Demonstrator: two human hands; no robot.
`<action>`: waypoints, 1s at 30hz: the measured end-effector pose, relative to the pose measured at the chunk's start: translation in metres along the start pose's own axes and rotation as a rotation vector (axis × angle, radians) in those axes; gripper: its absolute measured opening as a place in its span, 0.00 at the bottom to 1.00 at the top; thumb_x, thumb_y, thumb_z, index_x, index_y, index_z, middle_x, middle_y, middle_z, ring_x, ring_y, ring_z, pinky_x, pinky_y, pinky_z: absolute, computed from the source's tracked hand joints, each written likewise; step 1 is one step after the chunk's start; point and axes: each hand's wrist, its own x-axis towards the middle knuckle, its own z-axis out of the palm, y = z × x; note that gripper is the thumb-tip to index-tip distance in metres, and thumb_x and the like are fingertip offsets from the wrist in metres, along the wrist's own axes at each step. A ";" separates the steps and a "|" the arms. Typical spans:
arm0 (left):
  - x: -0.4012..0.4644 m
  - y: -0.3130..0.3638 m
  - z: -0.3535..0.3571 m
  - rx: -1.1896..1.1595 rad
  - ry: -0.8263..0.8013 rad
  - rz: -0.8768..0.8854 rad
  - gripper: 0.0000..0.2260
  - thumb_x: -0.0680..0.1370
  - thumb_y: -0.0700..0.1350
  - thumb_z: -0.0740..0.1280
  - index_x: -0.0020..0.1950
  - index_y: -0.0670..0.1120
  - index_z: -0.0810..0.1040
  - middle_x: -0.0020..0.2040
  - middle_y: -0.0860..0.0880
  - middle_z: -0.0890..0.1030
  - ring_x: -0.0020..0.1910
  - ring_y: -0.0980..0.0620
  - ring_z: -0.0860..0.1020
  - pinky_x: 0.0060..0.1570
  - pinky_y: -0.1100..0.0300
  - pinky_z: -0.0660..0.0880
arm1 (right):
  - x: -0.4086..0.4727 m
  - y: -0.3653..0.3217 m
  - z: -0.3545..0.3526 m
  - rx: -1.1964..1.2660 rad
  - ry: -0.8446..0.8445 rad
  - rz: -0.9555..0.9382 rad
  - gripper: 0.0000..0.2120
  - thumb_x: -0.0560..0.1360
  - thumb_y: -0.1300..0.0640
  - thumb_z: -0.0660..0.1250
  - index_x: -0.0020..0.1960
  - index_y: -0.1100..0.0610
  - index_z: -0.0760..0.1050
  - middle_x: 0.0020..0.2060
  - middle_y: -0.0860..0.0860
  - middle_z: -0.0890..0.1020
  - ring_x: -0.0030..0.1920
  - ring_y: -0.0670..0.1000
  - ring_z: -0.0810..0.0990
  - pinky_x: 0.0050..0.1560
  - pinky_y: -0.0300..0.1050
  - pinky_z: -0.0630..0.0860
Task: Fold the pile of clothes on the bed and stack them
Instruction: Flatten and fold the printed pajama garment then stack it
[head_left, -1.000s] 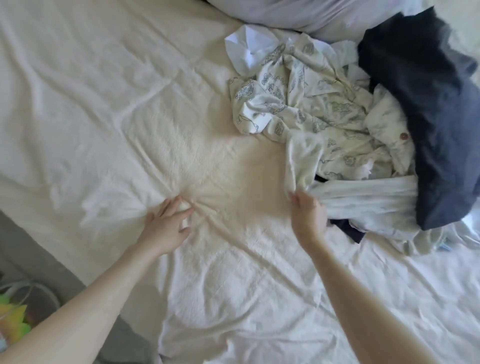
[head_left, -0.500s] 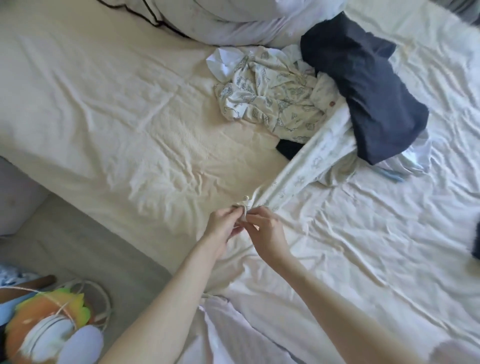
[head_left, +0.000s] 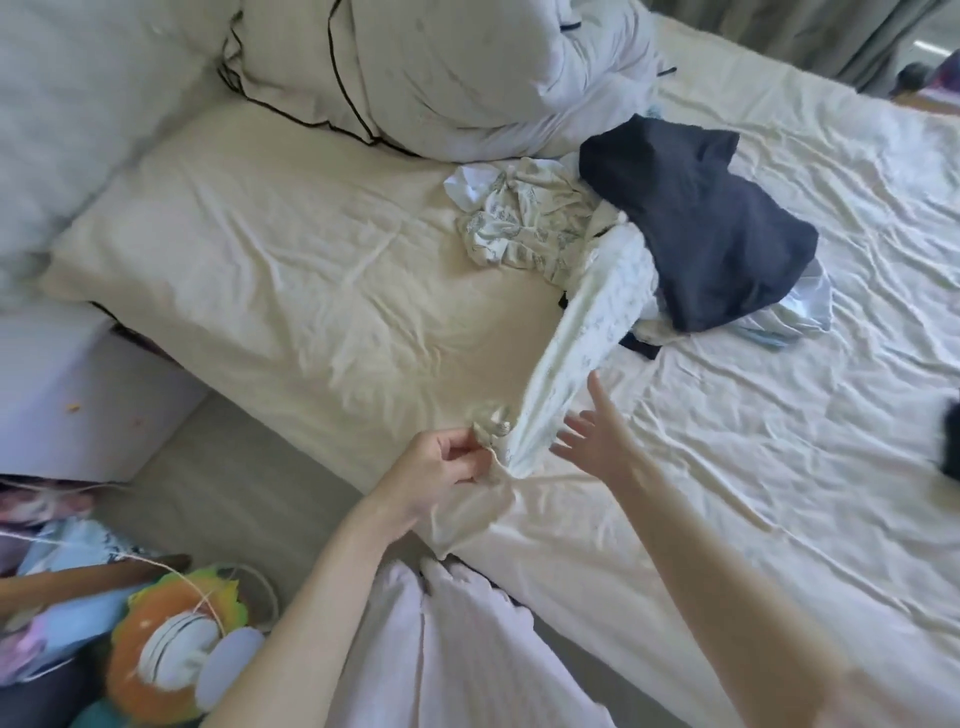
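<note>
**Pinched at the hem, pale printed garment drawn off the pile**

Pinched between thumb and fingers of the left hand (head_left: 444, 467): the bunched end of a long pale garment with a faint grey-blue print (head_left: 582, 338), held near the bed's front edge. Just beside it on the right, the right hand (head_left: 597, 436), fingers spread wide, palm open, holding nothing, fingertips close to the cloth but contact not clear.

Stretched up and right from the pinch, that garment as a taut band, running back into the pile of clothes (head_left: 649, 244) further up the bed. On top of the pile, a crumpled dark navy garment (head_left: 696, 228); at its left, a rumpled cream piece with grey leaf print (head_left: 519, 228); under its right edge, a bit of light blue cloth (head_left: 800, 306).

Beneath everything, the wrinkled cream bedsheet (head_left: 311, 291). Behind the pile, a bundled white duvet with dark piping (head_left: 457, 67). Down on the floor at lower left, an orange and green plush toy (head_left: 176, 639).
</note>
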 end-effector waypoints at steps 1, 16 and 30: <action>-0.010 0.003 -0.001 0.086 -0.039 0.002 0.06 0.76 0.32 0.64 0.49 0.37 0.79 0.41 0.51 0.82 0.39 0.58 0.80 0.46 0.68 0.76 | 0.007 -0.012 0.000 0.140 -0.032 0.024 0.38 0.76 0.40 0.62 0.75 0.64 0.55 0.62 0.55 0.72 0.63 0.57 0.73 0.62 0.53 0.72; 0.026 0.062 0.054 -0.171 0.024 -0.257 0.14 0.78 0.59 0.60 0.50 0.50 0.78 0.49 0.47 0.79 0.46 0.48 0.77 0.46 0.56 0.75 | -0.113 -0.044 -0.012 -1.205 -0.285 -1.145 0.13 0.72 0.65 0.71 0.29 0.62 0.76 0.37 0.41 0.77 0.43 0.46 0.73 0.45 0.30 0.65; 0.007 0.011 0.109 0.511 -0.226 0.039 0.03 0.73 0.37 0.71 0.46 0.42 0.83 0.37 0.55 0.81 0.36 0.66 0.74 0.40 0.72 0.70 | -0.044 -0.041 -0.097 -0.311 0.052 0.023 0.16 0.77 0.45 0.64 0.53 0.58 0.73 0.43 0.56 0.79 0.43 0.54 0.80 0.41 0.47 0.78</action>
